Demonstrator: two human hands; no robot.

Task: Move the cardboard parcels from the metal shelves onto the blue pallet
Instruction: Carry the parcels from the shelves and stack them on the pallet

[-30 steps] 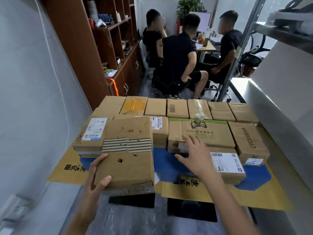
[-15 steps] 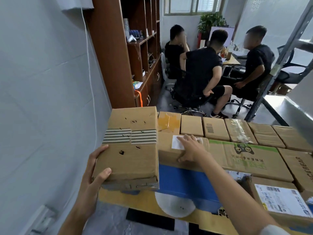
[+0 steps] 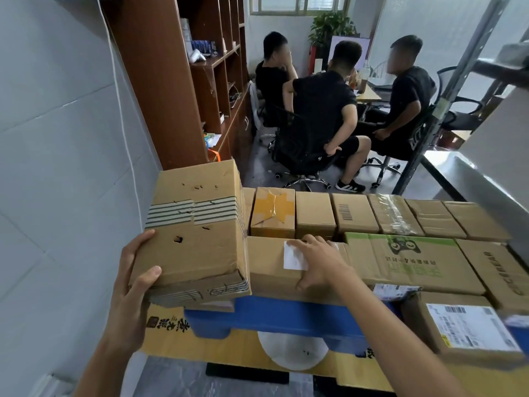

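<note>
Change: striped-tape parcel (image 3: 197, 239) has come up off the near-left stack since a second ago; the right hand (image 3: 317, 259) has shifted left onto a white-labelled parcel (image 3: 269, 270).
Location: striped-tape parcel is held off the stack, over the left end of the blue pallet (image 3: 286, 313), just beside the white-labelled parcel.
Left hand (image 3: 134, 285): grips the parcel's near-left corner, thumb on top, fingers beneath.
Right hand: fingers spread flat on the white-labelled parcel, thumb over its near edge.
Handling: corrugated and stiff, but punctured and crushed along the near lower edge. One hand bears it, so probably light. Best supported from beneath, away from the crushed edge.
Writing: "CECEBEAR" on the right-hand parcel (image 3: 498, 270); green print with Chinese characters on its neighbour (image 3: 400, 262); barcode on a back-row parcel (image 3: 353, 213); shipping label text too small to read.
</note>
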